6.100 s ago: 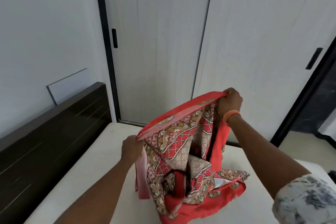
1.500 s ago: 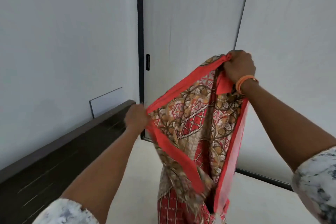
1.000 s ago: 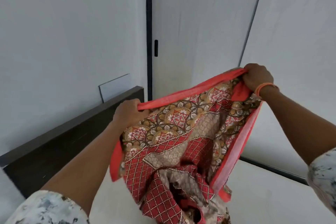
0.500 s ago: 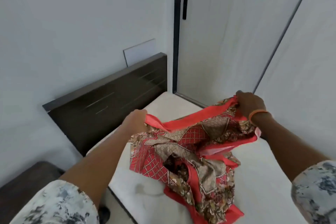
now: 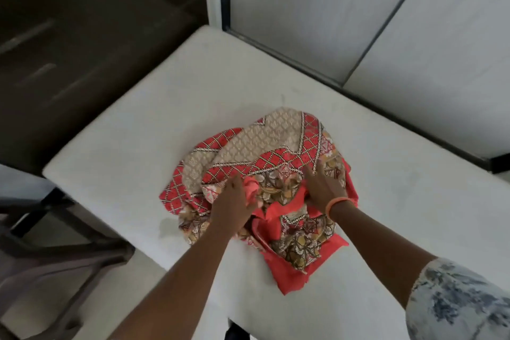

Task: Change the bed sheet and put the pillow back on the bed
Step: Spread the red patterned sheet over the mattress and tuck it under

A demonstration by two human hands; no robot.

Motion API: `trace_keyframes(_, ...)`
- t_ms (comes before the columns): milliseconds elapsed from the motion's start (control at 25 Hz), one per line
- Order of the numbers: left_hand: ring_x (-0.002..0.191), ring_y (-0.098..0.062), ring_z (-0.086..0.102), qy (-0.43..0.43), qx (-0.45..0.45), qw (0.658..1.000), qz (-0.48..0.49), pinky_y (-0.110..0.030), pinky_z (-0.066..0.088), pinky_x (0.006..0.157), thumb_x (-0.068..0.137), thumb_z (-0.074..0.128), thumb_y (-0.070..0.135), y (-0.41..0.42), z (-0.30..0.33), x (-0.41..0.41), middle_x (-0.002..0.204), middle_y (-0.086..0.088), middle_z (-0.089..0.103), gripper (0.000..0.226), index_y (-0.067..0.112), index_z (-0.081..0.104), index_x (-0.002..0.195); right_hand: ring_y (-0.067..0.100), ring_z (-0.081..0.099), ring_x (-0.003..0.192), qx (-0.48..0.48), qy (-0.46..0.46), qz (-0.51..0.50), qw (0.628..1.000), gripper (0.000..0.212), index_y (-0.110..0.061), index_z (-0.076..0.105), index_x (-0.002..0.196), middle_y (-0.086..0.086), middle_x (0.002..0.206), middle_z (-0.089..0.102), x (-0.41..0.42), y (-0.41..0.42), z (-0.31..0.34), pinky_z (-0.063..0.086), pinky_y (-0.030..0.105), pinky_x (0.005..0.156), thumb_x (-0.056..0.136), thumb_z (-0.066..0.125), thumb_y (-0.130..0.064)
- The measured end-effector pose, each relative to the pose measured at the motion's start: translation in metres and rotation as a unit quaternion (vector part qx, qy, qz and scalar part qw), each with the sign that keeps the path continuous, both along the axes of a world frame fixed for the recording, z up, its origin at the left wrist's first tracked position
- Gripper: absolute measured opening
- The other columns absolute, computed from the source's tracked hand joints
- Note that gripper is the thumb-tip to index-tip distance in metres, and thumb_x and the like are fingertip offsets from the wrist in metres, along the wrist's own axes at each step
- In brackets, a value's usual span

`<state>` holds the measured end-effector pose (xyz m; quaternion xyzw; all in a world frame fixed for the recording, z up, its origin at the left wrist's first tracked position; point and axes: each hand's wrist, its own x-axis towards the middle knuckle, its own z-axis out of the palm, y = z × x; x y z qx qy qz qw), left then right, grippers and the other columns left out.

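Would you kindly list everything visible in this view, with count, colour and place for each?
bed sheet: one, red with beige and brown patterns, bunched in a heap on the mattress.
mattress: one, white, bare, filling the middle of the view.
headboard: one, dark brown, upper left, blurred.
wardrobe doors: two panels, pale grey with dark frames, upper right.
dark furniture: one piece, lower left beside the bed; too blurred to identify.
wristband: one, orange, on the right wrist.
sleeve: one, white with grey-blue print, lower right.
left hand: gripping a red fold of the sheet.
right hand: fingers spread on the sheet.
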<state>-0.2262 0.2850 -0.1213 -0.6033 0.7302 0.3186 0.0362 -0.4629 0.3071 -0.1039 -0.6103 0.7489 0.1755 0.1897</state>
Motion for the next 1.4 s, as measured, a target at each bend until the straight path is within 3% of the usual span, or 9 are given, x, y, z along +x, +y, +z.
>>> trace_keyframes(80, 0.126, -0.043, 0.052, -0.061, 0.015, 0.997, -0.049, -0.046, 0.052, 0.092, 0.059, 0.086, 0.055, 0.004, -0.053, -0.015, 0.157, -0.028, 0.016, 0.138, 0.021, -0.007, 0.155, 0.039, 0.069, 0.084, 0.042, 0.015, 0.044, 0.998, 0.126, -0.039, -0.011, 0.151, 0.033, 0.155, 0.002, -0.007, -0.004, -0.044, 0.056, 0.041, 0.063, 0.071, 0.079, -0.002)
trace_keyframes(120, 0.121, -0.044, 0.055, -0.093, 0.005, 0.993, -0.068, -0.047, 0.055, 0.090, 0.055, 0.089, 0.052, 0.005, -0.077, -0.023, 0.157, -0.028, 0.016, 0.144, 0.026, -0.012, 0.154, 0.041, 0.068, 0.087, 0.050, 0.009, 0.057, 0.997, 0.123, -0.042, -0.016, 0.150, 0.034, 0.154, 0.005, -0.009, -0.006, -0.065, 0.057, 0.044, 0.067, 0.076, 0.074, -0.001)
trace_keyframes(280, 0.106, -0.036, 0.063, -0.126, -0.025, 0.989, -0.073, -0.045, 0.055, 0.084, 0.080, 0.074, 0.026, 0.015, -0.128, -0.062, 0.126, -0.013, 0.050, 0.072, 0.022, 0.034, 0.140, 0.043, 0.061, 0.107, 0.047, -0.029, 0.076, 0.996, 0.065, -0.026, 0.020, 0.152, 0.022, 0.138, 0.040, -0.010, 0.008, -0.113, 0.052, 0.050, 0.084, 0.095, 0.047, -0.008)
trace_keyframes(480, 0.092, -0.031, 0.067, 0.011, 0.055, 0.998, 0.007, -0.030, 0.046, 0.072, 0.082, 0.071, 0.020, 0.124, -0.086, -0.143, 0.100, -0.014, 0.071, 0.029, 0.011, 0.066, 0.109, 0.038, 0.059, 0.115, 0.038, -0.060, 0.141, 0.987, 0.051, -0.026, 0.033, 0.148, 0.014, 0.128, 0.058, -0.071, 0.086, -0.074, 0.051, 0.049, 0.089, 0.099, 0.040, -0.015)
trace_keyframes(600, 0.098, -0.033, 0.066, 0.054, 0.156, 0.986, -0.029, -0.029, 0.046, 0.073, 0.084, 0.060, 0.007, 0.254, -0.050, -0.238, 0.105, -0.019, 0.070, 0.029, 0.008, 0.064, 0.113, 0.034, 0.059, 0.119, 0.102, -0.017, 0.179, 0.978, 0.045, -0.031, 0.043, 0.143, 0.008, 0.130, 0.061, -0.169, 0.204, -0.044, 0.051, 0.050, 0.092, 0.101, 0.036, -0.017)
trace_keyframes(760, 0.098, -0.031, 0.066, 0.108, 0.269, 0.951, -0.109, -0.035, 0.052, 0.080, 0.070, 0.054, 0.030, 0.385, -0.026, -0.384, 0.104, -0.013, 0.071, 0.043, 0.016, 0.064, 0.110, 0.033, 0.055, 0.124, 0.214, 0.074, 0.129, 0.965, 0.040, -0.023, 0.053, 0.137, 0.007, 0.134, 0.059, -0.314, 0.348, -0.002, 0.048, 0.049, 0.092, 0.101, 0.040, -0.015)
trace_keyframes(960, 0.101, -0.022, 0.067, 0.125, 0.287, 0.924, -0.217, -0.038, 0.052, 0.095, 0.065, 0.088, 0.031, 0.458, 0.023, -0.493, 0.113, -0.001, 0.069, 0.068, 0.020, 0.057, 0.124, 0.034, 0.055, 0.125, 0.252, 0.162, 0.023, 0.954, 0.035, -0.009, 0.059, 0.130, 0.014, 0.140, 0.053, -0.449, 0.438, 0.079, 0.050, 0.048, 0.097, 0.098, 0.047, -0.013)
trace_keyframes(1160, 0.108, -0.032, 0.065, -0.043, 0.077, 0.984, -0.152, -0.031, 0.049, 0.082, 0.081, 0.069, 0.018, 0.381, 0.060, -0.428, 0.111, -0.016, 0.070, 0.032, 0.004, 0.069, 0.109, 0.036, 0.059, 0.118, 0.102, 0.165, 0.068, 0.979, 0.032, -0.008, 0.058, 0.128, 0.015, 0.130, 0.058, -0.445, 0.403, 0.149, 0.052, 0.044, 0.091, 0.101, 0.049, -0.020)
trace_keyframes(1400, 0.105, -0.035, 0.065, -0.059, -0.025, 0.995, 0.079, -0.032, 0.046, 0.078, 0.084, 0.067, 0.018, 0.285, 0.139, -0.269, 0.100, -0.019, 0.068, 0.024, -0.001, 0.069, 0.098, 0.030, 0.060, 0.113, 0.032, 0.087, 0.181, 0.979, 0.052, -0.013, 0.055, 0.128, 0.009, 0.125, 0.058, -0.342, 0.314, 0.208, 0.051, 0.041, 0.093, 0.085, 0.072, -0.036)
